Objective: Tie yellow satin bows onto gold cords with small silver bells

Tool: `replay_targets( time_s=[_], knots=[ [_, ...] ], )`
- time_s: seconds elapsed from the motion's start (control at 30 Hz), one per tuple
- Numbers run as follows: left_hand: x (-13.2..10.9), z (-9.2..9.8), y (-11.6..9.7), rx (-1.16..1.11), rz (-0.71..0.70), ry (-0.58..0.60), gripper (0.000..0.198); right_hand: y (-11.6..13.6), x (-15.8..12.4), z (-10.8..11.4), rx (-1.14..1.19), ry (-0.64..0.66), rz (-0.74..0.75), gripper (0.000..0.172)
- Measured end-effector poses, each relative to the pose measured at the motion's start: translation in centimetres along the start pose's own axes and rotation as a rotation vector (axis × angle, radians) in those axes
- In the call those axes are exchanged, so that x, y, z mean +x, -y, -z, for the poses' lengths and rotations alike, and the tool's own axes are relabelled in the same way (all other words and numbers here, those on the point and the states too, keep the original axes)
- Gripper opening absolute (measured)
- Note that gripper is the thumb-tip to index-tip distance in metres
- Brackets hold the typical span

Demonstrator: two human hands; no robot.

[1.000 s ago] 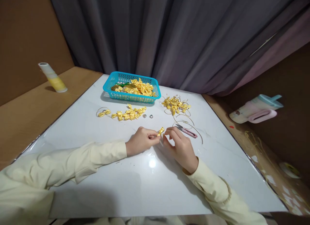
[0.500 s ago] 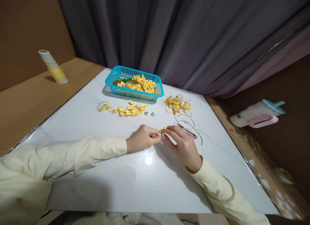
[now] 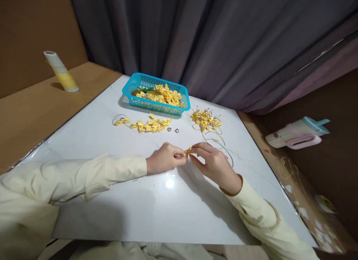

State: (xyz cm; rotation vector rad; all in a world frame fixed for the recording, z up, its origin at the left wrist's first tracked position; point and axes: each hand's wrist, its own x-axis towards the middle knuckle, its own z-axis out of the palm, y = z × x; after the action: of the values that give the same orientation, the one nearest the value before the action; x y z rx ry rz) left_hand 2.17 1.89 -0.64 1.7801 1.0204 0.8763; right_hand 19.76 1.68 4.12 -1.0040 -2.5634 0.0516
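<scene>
Over the middle of the white table, my left hand (image 3: 167,158) pinches a small yellow ribbon bow (image 3: 187,151). From the other side, the thumb and fingertips of my right hand (image 3: 215,163) close on the same bow. Its finer details are too small to make out. Just beyond my hands lie two small silver beads (image 3: 176,130) and a row of loose yellow bows (image 3: 151,124). Beside my right hand are loose gold wire pieces (image 3: 230,155). A wire ring with a bow (image 3: 122,121) rests to the left of the row.
A blue plastic basket (image 3: 156,107) at the back holds yellow bows and green and gold strands. Right of it sits a pile of bows on wires (image 3: 205,119). A yellow-banded roll (image 3: 63,75) stands left, and a lidded tumbler (image 3: 296,132) is at the right.
My right hand has shifted slightly, now covering most of the pink-handled tool behind it. The left hand keeps its pinch on the bow. The view has tilted a little.
</scene>
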Motion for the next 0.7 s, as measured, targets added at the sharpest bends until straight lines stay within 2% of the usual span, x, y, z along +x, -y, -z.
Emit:
replay_targets(
  time_s=[0.23, 0.43, 0.7],
  knots=[
    [0.09, -0.01, -0.06, 0.006, 0.019, 0.004, 0.026, -0.06, 0.25, 0.34, 0.044, 0.050, -0.016, 0.015],
    [0.03, -0.07, -0.02, -0.010, 0.009, 0.012, 0.027, 0.15, 0.11, 0.28, 0.092, 0.028, -0.097, 0.015],
    [0.01, -0.02, -0.06, -0.019, 0.018, 0.020, 0.025, 0.45, -0.06, 0.13, 0.091, -0.008, -0.126, 0.014]
  ],
)
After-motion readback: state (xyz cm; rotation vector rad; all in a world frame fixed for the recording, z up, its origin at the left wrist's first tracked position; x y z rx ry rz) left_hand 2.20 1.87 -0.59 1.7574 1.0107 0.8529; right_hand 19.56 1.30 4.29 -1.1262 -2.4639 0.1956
